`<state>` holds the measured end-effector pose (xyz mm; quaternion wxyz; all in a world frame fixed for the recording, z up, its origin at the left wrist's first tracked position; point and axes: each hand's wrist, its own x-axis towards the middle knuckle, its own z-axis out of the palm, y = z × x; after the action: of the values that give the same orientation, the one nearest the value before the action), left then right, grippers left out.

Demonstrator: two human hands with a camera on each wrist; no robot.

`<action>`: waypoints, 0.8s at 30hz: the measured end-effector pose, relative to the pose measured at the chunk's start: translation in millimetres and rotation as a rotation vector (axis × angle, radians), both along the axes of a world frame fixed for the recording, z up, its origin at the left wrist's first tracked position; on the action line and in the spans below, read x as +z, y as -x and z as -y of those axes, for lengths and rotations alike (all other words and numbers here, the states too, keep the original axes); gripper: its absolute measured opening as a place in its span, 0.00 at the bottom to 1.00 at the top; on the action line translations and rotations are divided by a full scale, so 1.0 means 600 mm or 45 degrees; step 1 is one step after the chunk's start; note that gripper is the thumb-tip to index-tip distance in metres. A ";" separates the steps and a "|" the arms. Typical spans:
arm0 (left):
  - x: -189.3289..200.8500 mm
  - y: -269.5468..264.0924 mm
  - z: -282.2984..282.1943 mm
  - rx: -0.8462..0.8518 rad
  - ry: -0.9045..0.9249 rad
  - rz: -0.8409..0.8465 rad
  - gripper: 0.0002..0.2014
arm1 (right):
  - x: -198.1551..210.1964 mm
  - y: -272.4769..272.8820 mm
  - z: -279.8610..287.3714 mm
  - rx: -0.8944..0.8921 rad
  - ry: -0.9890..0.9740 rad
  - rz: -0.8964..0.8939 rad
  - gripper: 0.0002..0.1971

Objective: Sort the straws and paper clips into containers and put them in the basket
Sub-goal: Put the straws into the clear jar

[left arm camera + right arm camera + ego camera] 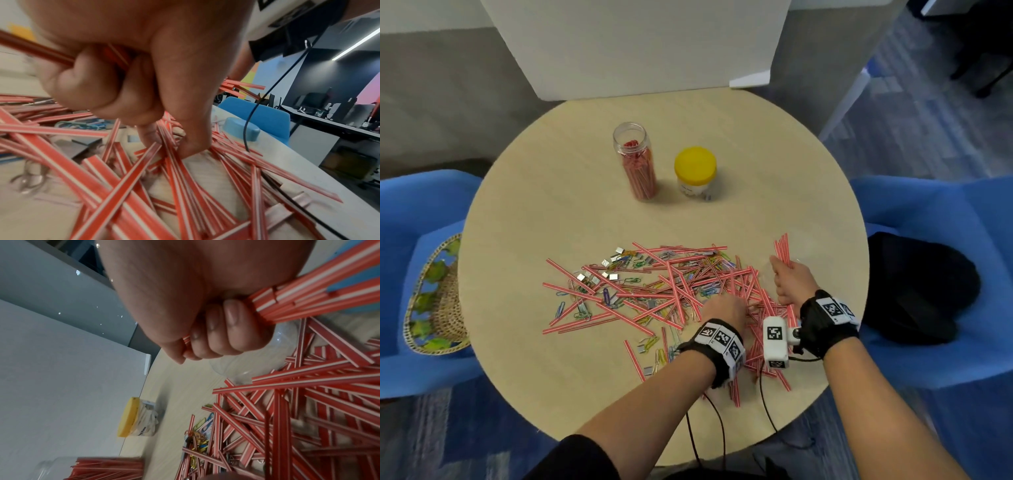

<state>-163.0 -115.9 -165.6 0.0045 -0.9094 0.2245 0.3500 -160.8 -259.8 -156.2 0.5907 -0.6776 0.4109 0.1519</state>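
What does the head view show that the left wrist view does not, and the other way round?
Only the head view shows the woven basket on a blue chair, the clear jar of straws and the yellow-lidded jar. Only the left wrist view shows the left hand's finger and thumb pinching straws, with more curled in the palm. Both show the red-and-white striped straws, the coloured paper clips and the round wooden table.

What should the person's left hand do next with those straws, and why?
Probably lift the straws its fingers pinch and pass them to the right hand, which already grips a bundle. The open jar holds straws; many still lie on the table.
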 end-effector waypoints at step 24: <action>0.029 -0.096 -0.154 0.329 0.580 -0.215 0.13 | 0.026 -0.046 -0.034 0.037 -0.174 0.092 0.15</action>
<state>-105.4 -23.2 -148.0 -0.2635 -0.8757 0.1793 0.3629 -133.4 -239.5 -140.5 0.6478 -0.6465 0.3682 0.1636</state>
